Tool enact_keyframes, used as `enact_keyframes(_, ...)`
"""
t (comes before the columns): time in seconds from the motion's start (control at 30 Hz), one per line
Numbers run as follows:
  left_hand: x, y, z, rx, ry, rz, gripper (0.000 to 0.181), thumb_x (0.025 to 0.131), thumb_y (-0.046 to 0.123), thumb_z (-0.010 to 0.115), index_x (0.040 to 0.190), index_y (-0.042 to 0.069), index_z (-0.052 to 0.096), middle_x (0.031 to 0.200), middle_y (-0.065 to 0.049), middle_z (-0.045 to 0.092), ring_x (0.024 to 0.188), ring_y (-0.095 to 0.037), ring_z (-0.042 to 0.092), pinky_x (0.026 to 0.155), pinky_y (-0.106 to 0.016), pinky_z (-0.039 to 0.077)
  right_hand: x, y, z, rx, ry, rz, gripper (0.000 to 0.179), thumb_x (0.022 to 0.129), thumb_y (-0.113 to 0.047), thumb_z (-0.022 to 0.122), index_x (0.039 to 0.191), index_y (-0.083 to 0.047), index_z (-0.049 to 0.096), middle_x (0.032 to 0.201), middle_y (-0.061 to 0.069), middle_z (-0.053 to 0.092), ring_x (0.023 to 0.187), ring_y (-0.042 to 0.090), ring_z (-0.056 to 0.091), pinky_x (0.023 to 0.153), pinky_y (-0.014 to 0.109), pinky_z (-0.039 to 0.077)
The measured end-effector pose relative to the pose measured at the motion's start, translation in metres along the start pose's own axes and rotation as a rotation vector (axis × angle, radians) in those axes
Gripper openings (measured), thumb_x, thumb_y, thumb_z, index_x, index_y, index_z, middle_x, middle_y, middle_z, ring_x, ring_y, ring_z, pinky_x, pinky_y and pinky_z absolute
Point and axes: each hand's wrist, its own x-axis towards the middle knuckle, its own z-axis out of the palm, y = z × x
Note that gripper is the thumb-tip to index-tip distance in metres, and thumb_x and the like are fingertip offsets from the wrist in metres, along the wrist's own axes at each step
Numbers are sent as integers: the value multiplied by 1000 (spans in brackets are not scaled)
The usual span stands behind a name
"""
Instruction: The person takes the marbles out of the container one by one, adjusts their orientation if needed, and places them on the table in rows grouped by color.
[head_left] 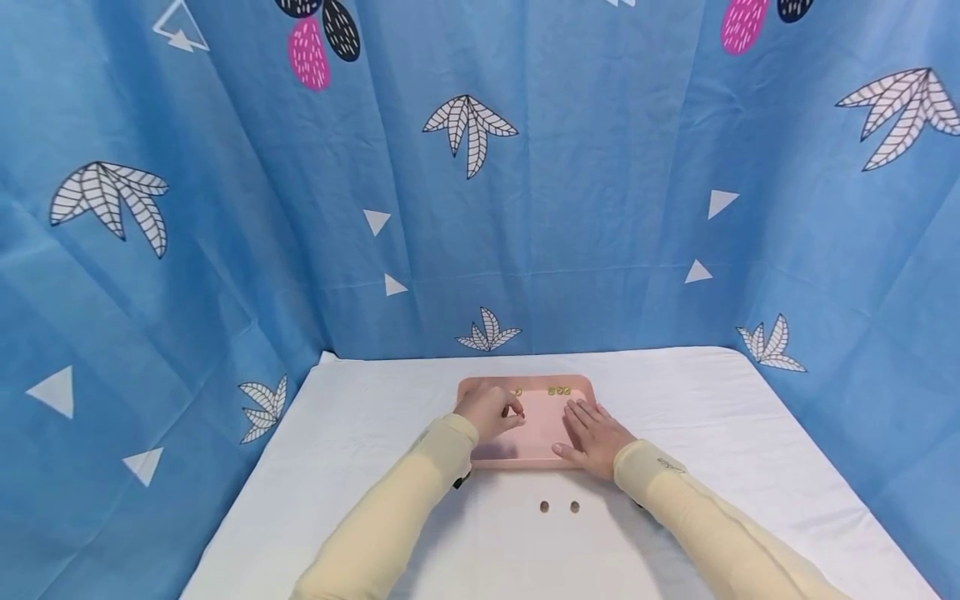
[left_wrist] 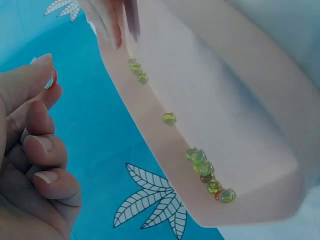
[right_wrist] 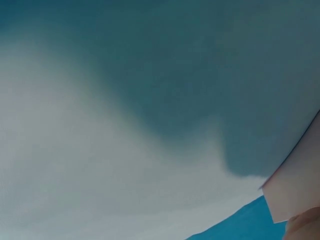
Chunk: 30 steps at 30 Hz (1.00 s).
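My left hand (head_left: 491,410) is over the left part of a pink tray (head_left: 525,463). Between its thumb and forefinger it pinches a small clear marble with red in it (left_wrist: 51,79); the other fingers are curled in. Along the tray's far wall lie several yellow-green marbles (left_wrist: 198,157), with a brownish one (left_wrist: 206,178) among the cluster at one end. My right hand (head_left: 596,437) lies with fingers straight over the tray's right side, holding nothing. In the right wrist view only a bit of that hand (right_wrist: 304,226) and a tray corner (right_wrist: 295,182) show.
Two dark marbles, a left one (head_left: 544,507) and a right one (head_left: 575,507), lie on the white cloth (head_left: 375,400) in front of the tray. A blue patterned curtain (head_left: 585,208) hangs behind the table and at both sides.
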Motion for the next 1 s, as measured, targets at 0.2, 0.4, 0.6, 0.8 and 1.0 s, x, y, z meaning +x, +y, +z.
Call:
enact_keyframes(0.2, -20, 3, -2, 4, 6, -18, 10, 85, 27, 75, 91, 20, 78, 57, 16, 53, 54, -2, 46, 54, -17, 42, -1, -3, -2, -13, -13, 4, 94, 90, -75, 24, 150, -2, 29, 157, 13, 23, 145, 30, 18, 117, 46, 14)
enact_keyframes(0.4, -34, 2, -1, -16, 25, 5, 9, 84, 26, 76, 89, 19, 78, 59, 17, 55, 55, -1, 47, 55, -17, 43, -2, -4, -1, 4, 3, -2, 93, 91, -74, 25, 150, -2, 29, 157, 14, 24, 145, 31, 18, 118, 45, 13)
enact_keyframes(0.6, -48, 2, 2, -47, 43, 30, 6, 85, 24, 76, 88, 19, 78, 59, 16, 53, 54, -1, 46, 49, -16, 40, -1, -5, 0, 5, 21, -1, 94, 91, -75, 23, 150, -2, 29, 157, 14, 24, 145, 30, 19, 118, 45, 13)
enact_keyframes(0.8, -60, 5, 7, -43, 61, 77, 5, 84, 23, 76, 87, 19, 78, 59, 16, 51, 55, 0, 45, 50, -14, 39, 0, -3, 2, 7, 39, -16, 93, 91, -73, 29, 149, 0, 30, 156, 17, 26, 143, 33, 22, 116, 48, 16)
enact_keyframes(1.0, -70, 8, 17, -46, 51, 103, 7, 82, 25, 78, 87, 19, 77, 57, 17, 48, 52, 2, 42, 49, -13, 38, 1, -1, 4, -11, 53, -20, 93, 91, -73, 28, 149, 0, 32, 155, 16, 27, 143, 33, 22, 117, 47, 16)
